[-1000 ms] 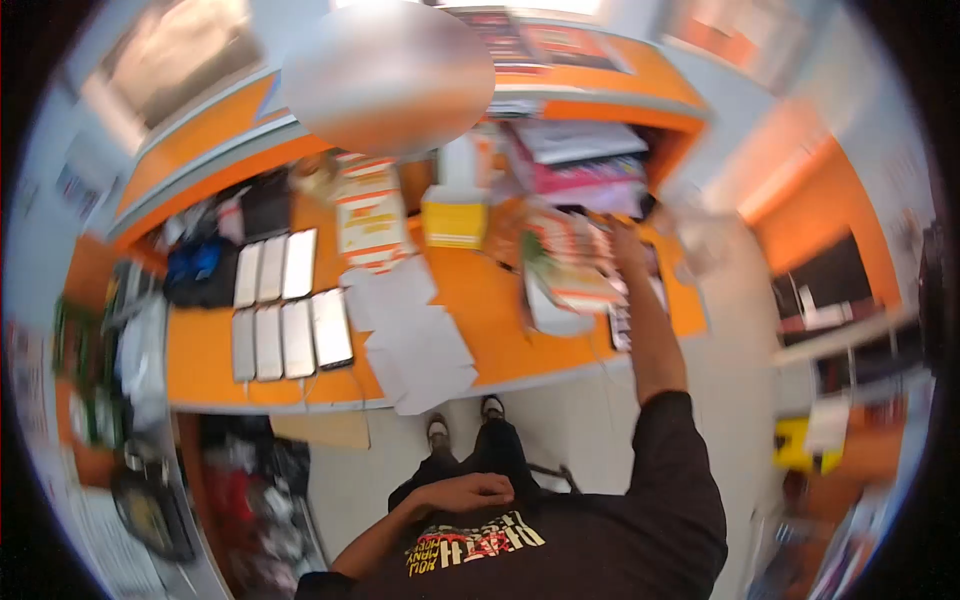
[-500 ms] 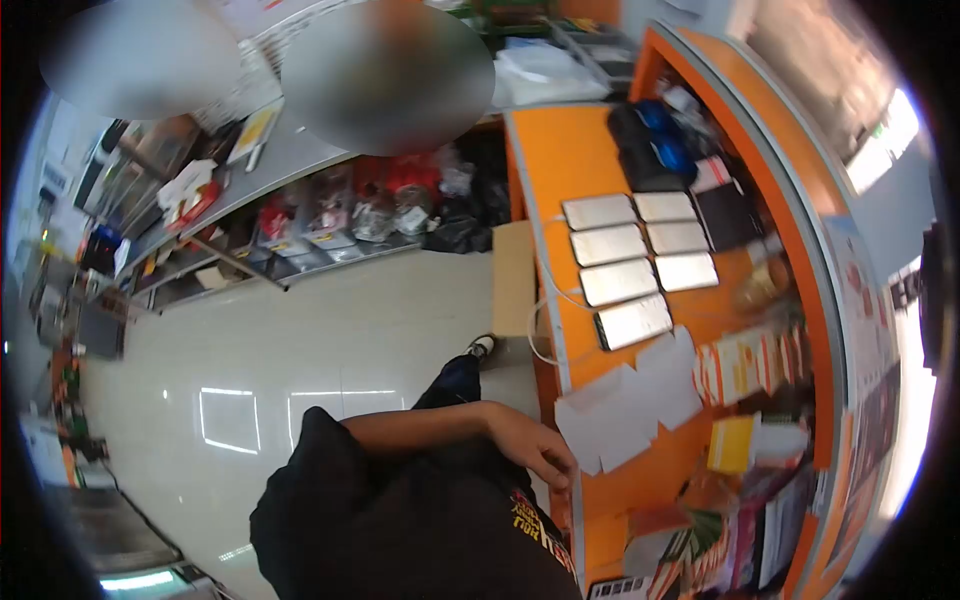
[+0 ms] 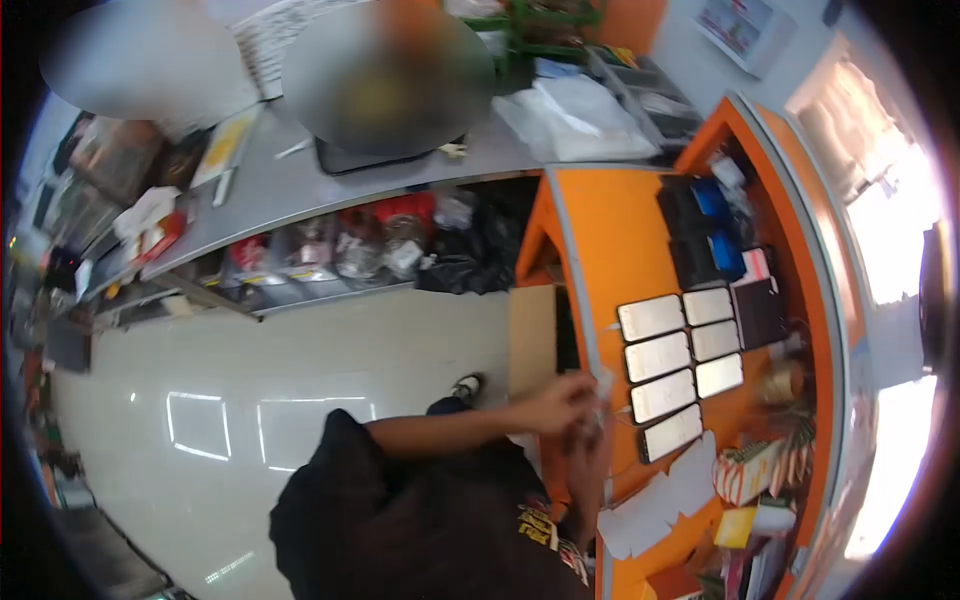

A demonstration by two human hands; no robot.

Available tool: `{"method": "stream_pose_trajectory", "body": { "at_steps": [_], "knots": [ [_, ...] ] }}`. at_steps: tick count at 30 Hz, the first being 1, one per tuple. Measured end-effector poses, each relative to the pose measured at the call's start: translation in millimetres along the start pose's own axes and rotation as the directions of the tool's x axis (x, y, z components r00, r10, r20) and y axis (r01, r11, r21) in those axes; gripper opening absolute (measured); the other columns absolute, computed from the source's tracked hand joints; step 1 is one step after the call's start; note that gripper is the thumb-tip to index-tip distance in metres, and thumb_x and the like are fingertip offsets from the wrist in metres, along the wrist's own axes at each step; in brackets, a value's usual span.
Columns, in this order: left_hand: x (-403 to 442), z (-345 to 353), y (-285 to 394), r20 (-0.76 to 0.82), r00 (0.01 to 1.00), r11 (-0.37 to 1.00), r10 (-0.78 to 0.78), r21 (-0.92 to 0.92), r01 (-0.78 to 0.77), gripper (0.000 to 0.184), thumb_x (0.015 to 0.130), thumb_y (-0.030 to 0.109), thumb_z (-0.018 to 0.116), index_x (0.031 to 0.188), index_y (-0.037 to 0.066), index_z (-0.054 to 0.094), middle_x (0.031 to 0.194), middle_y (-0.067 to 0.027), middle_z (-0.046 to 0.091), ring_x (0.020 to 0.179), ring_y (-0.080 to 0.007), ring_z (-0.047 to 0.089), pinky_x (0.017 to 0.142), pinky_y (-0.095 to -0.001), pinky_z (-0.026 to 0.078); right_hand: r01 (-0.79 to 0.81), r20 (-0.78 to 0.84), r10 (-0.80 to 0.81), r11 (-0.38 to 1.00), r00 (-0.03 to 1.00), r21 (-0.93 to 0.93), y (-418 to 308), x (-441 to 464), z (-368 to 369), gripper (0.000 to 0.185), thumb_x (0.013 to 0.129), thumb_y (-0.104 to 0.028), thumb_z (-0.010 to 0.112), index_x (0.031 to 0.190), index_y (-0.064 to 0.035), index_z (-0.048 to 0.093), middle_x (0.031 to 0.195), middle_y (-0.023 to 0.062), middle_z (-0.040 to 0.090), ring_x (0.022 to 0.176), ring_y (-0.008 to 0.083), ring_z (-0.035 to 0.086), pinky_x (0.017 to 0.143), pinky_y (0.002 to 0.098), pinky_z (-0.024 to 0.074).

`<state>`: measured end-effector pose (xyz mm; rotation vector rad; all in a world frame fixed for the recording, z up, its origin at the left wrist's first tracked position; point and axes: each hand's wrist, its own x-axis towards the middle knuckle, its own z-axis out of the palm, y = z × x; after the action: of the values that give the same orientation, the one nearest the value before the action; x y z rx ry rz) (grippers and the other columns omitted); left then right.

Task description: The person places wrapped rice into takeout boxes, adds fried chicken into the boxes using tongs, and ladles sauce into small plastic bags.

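Note:
My left hand point(image 3: 560, 403) reaches across to the front edge of the orange counter point(image 3: 606, 225), its fingers curled together. A small pale, whitish thing point(image 3: 603, 384) shows at its fingertips, too blurred to name. Just below and touching or nearly touching it is my right hand point(image 3: 586, 446), smeared by motion, so its fingers do not show clearly. Beside the hands, several phones point(image 3: 658, 356) with lit white screens lie in two columns on the counter. Nearer me lie white paper sheets point(image 3: 655, 512) with uneven edges.
Black-and-blue items point(image 3: 700, 235) and a dark flat box point(image 3: 760, 312) lie behind the phones. Striped packets point(image 3: 748, 472) stand on the right. A cardboard piece point(image 3: 532, 340) leans by the counter's side. A grey bench point(image 3: 290, 185) with bagged goods beneath runs along the back; people there are blurred.
My left hand has left its place by the papers and moved up along the counter edge, meeting my right hand. The view has turned, shifting the counter and phones right and down.

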<state>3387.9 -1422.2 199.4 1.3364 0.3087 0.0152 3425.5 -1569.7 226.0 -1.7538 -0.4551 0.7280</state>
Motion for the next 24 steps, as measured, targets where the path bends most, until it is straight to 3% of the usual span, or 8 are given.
{"method": "stream_pose_trajectory", "body": {
  "at_steps": [4, 5, 8, 12, 17, 21, 23, 24],
  "knots": [
    [48.9, -133.6, 45.2, -0.476, 0.877, 0.939, 0.068, -0.266, -0.218, 0.018, 0.104, 0.023, 0.050, 0.111, 0.007, 0.050, 0.097, -0.0111, 0.066, 0.089, -0.0256, 0.070, 0.078, -0.0429, 0.059, 0.031, 0.007, -0.031, 0.999, 1.000, -0.042, -23.7, 36.1, 56.1, 0.069, 0.098, -0.015, 0.061, 0.155, -0.0030, 0.026, 0.124, 0.0196, 0.060, 0.104, 0.0226, 0.063, 0.085, 0.0328, 0.0525],
    [79.7, -177.6, 49.2, -0.612, 0.791, 0.930, 0.007, -0.287, -0.230, 0.011, 0.103, 0.019, 0.049, 0.103, 0.008, 0.048, 0.082, -0.0063, 0.060, 0.072, -0.0170, 0.064, 0.057, -0.0319, 0.052, 0.037, -0.002, -0.037, 0.996, 0.999, -0.081, -24.1, 38.2, 60.8, 0.069, 0.098, -0.015, 0.063, 0.155, -0.0052, 0.026, 0.124, 0.0173, 0.060, 0.103, 0.0209, 0.064, 0.083, 0.0326, 0.0534],
    [152.5, -277.3, 85.1, -0.788, 0.615, 0.964, 0.038, -0.134, -0.231, 0.019, 0.101, 0.026, 0.049, 0.108, 0.008, 0.048, 0.080, -0.0088, 0.061, 0.065, -0.0229, 0.066, 0.052, -0.0381, 0.053, -0.048, 0.008, 0.050, 0.993, 0.999, -0.111, -10.1, 40.2, 68.2, 0.065, 0.097, -0.017, 0.063, 0.153, -0.0047, 0.031, 0.127, 0.0197, 0.059, 0.108, 0.0247, 0.063, 0.087, 0.0361, 0.0527],
    [234.7, -442.0, 80.1, -0.699, 0.715, 0.999, 0.028, 0.041, 0.001, 0.026, 0.103, 0.027, 0.045, 0.120, 0.008, 0.052, 0.102, -0.0107, 0.062, 0.087, -0.0254, 0.064, 0.072, -0.0395, 0.052, -0.060, -0.116, 0.016, 0.921, 0.993, -0.384, 21.0, 4.0, 68.9, 0.057, 0.096, -0.022, 0.063, 0.145, -0.0036, 0.042, 0.128, 0.0226, 0.059, 0.114, 0.0351, 0.061, 0.096, 0.0438, 0.0492],
    [322.1, -591.0, 47.7, -0.656, 0.730, 0.884, -0.192, 0.208, 0.419, 0.040, 0.105, 0.028, 0.041, 0.135, 0.007, 0.057, 0.129, -0.0132, 0.063, 0.115, -0.0286, 0.061, 0.098, -0.0412, 0.050, -0.297, -0.393, 0.191, 0.927, 0.900, -0.230, 25.7, -59.1, 69.3, 0.049, 0.094, -0.022, 0.064, 0.138, -0.0041, 0.050, 0.121, 0.0208, 0.060, 0.110, 0.0385, 0.060, 0.098, 0.0453, 0.0474],
    [302.1, -577.4, 40.3, -0.636, 0.754, 0.764, -0.163, 0.402, 0.505, 0.043, 0.096, 0.034, 0.052, 0.123, 0.002, 0.063, 0.118, -0.0211, 0.066, 0.098, -0.0369, 0.065, 0.083, -0.0498, 0.051, -0.310, -0.613, 0.180, 0.944, 0.769, -0.112, 46.9, -108.4, 60.1, 0.030, 0.092, -0.013, 0.064, 0.121, -0.0041, 0.065, 0.110, 0.0180, 0.067, 0.100, 0.0348, 0.066, 0.089, 0.0412, 0.0525],
    [283.8, -567.9, 31.9, -0.531, 0.844, 0.545, -0.079, 0.686, 0.482, 0.046, 0.092, 0.037, 0.058, 0.117, -0.001, 0.066, 0.112, -0.0250, 0.068, 0.090, -0.0410, 0.066, 0.076, -0.0541, 0.051, -0.329, -0.741, 0.198, 0.944, 0.642, -0.033, 48.8, -141.3, 38.0, 0.016, 0.090, -0.007, 0.065, 0.103, -0.0035, 0.072, 0.100, 0.0154, 0.071, 0.090, 0.0301, 0.069, 0.080, 0.0373, 0.0550],
    [280.6, -571.9, 29.4, -0.425, 0.905, 0.243, 0.005, 0.879, 0.411, 0.049, 0.090, 0.039, 0.059, 0.118, -0.001, 0.066, 0.112, -0.0257, 0.068, 0.091, -0.0415, 0.067, 0.078, -0.0545, 0.052, -0.324, -0.824, 0.166, 0.946, 0.541, -0.022, 44.4, -158.1, 24.5, 0.013, 0.090, -0.007, 0.065, 0.100, -0.0036, 0.072, 0.096, 0.0136, 0.072, 0.086, 0.0264, 0.070, 0.078, 0.0351, 0.0549]
  ]
}}
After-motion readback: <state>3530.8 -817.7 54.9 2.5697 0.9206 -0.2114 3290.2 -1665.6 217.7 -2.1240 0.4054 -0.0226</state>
